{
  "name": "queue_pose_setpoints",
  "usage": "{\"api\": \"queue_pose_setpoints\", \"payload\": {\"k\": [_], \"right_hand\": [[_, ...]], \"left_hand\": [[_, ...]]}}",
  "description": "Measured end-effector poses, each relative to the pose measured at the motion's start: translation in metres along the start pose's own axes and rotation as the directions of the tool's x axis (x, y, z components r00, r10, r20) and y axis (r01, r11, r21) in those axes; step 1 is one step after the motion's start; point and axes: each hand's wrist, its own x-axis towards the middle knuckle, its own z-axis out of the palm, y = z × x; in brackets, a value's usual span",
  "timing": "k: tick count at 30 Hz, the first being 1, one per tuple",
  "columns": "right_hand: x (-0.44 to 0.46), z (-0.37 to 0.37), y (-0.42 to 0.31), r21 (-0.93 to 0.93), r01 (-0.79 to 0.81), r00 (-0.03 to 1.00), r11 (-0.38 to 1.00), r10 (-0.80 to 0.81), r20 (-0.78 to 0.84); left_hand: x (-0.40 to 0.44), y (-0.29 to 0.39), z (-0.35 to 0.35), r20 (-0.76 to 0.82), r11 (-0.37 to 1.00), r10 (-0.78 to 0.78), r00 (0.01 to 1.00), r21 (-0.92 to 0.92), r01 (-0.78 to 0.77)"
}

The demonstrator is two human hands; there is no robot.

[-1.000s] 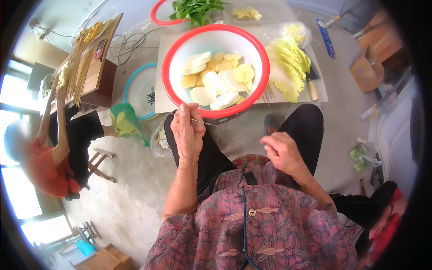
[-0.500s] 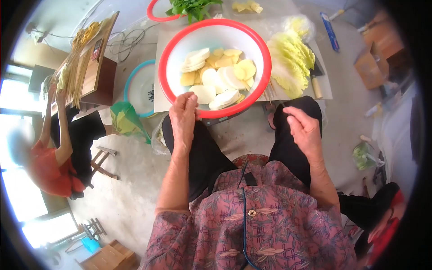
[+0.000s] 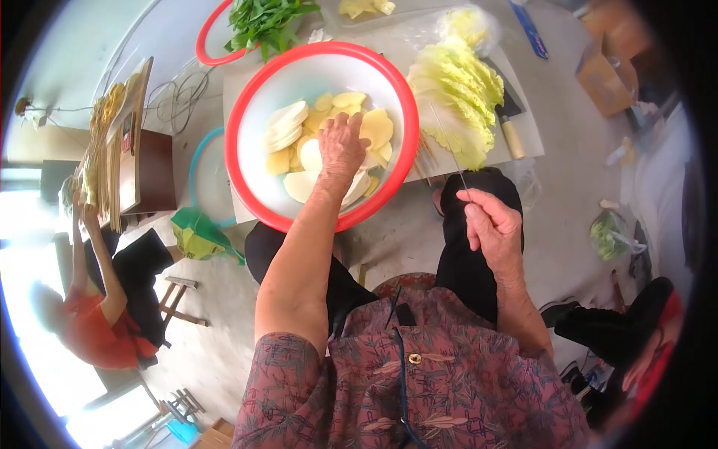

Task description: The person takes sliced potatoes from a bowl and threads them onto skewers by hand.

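A large white basin with a red rim holds pale round slices and yellowish slices. My left hand reaches down into the basin, its fingers curled over the slices; whether it grips one is hidden. Right of the basin, above my knee, my right hand pinches a thin skewer that points up toward the cabbage leaves. More thin sticks lie beside the basin's right edge.
A knife with a wooden handle lies right of the leaves. Green leaves fill another red-rimmed basin behind. At left, a person in orange works at a wooden table. Another person's dark-clad leg is at right.
My left hand has moved from the basin's near rim into the slices. The skewer, earlier at my left hand, is now in my right. The view has shifted, so the basin appears further left.
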Motion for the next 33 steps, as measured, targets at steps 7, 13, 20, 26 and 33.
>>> {"api": "queue_pose_setpoints", "payload": {"k": [7,13,20,26,33], "right_hand": [[0.0,0.0,0.001,0.028,0.036,0.999,0.999,-0.036,0.006],[0.0,-0.001,0.001,0.041,0.021,1.0,0.999,-0.021,0.006],[-0.001,-0.001,0.003,0.04,0.04,0.999,0.998,-0.04,0.003],[-0.001,-0.001,0.002,0.049,0.048,0.999,0.998,-0.048,-0.005],[0.002,0.0,0.003,0.054,0.079,0.997,0.995,-0.079,-0.012]], "left_hand": [[0.0,-0.001,0.024,-0.023,0.996,0.029,0.999,-0.083,-0.03],[-0.003,-0.005,0.027,-0.315,0.994,0.016,0.949,-0.095,-0.048],[0.018,0.007,0.015,-0.083,0.932,-0.05,0.995,-0.362,0.017],[0.014,0.011,0.038,-0.031,0.963,0.055,0.998,-0.261,-0.061],[0.005,0.015,0.026,-0.015,0.931,-0.098,0.995,-0.355,0.087]]}}
